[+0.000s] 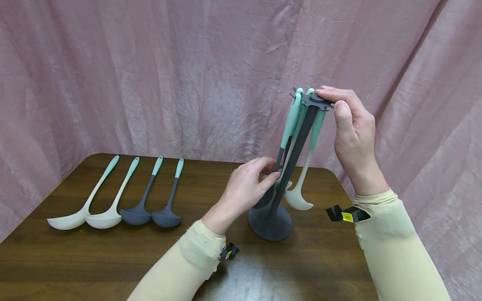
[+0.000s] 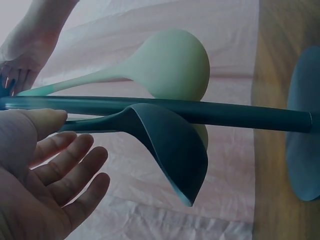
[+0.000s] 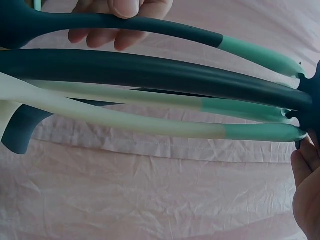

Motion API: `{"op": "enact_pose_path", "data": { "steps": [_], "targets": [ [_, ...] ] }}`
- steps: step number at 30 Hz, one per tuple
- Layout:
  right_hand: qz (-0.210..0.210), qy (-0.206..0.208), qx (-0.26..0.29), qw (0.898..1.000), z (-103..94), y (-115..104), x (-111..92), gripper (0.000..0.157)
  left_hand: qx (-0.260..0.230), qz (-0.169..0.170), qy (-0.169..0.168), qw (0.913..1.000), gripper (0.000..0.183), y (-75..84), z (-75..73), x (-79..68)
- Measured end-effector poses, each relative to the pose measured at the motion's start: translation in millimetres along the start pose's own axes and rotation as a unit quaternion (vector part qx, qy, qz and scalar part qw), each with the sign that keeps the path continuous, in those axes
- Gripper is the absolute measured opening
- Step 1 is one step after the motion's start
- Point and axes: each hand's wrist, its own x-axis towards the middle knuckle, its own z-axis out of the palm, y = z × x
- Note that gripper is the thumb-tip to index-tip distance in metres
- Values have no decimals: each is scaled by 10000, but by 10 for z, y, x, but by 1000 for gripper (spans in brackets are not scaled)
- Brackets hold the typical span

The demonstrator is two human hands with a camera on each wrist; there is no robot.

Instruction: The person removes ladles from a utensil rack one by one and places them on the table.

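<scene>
A dark grey utensil stand (image 1: 301,142) with a round base stands on the table. At its top, my right hand (image 1: 354,133) grips the notched hub, fingers laid over it and the thumb at the near edge. My left hand (image 1: 244,179) pinches the shaft of a dark grey ladle (image 3: 175,31) with a mint handle between thumb and fingers; that handle's end sits at the hub. A white ladle (image 1: 299,200) hangs on the right side of the post. Further utensils with white and dark shafts hang behind the post, their heads partly hidden.
Left on the wooden table (image 1: 211,259) lie two white ladles (image 1: 67,220) and two dark grey ladles (image 1: 167,218) in a row, mint handles pointing away. A pink curtain (image 1: 188,75) hangs behind the table and along its right side.
</scene>
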Motion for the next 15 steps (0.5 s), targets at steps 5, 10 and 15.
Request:
{"op": "enact_pose_path", "data": {
  "steps": [5,10,15],
  "targets": [
    [28,-27,16,10000,-8,-7,-11,37,-56,-27,-15,10000,22,-6,24,0],
    [114,-37,-66,9999,-9,-74,-10,37,-77,-29,-5,10000,18,-11,42,1],
    [207,-72,-292,9993,-2,-219,-10,38,-155,-41,12,9999,18,-17,50,4]
  ]
}}
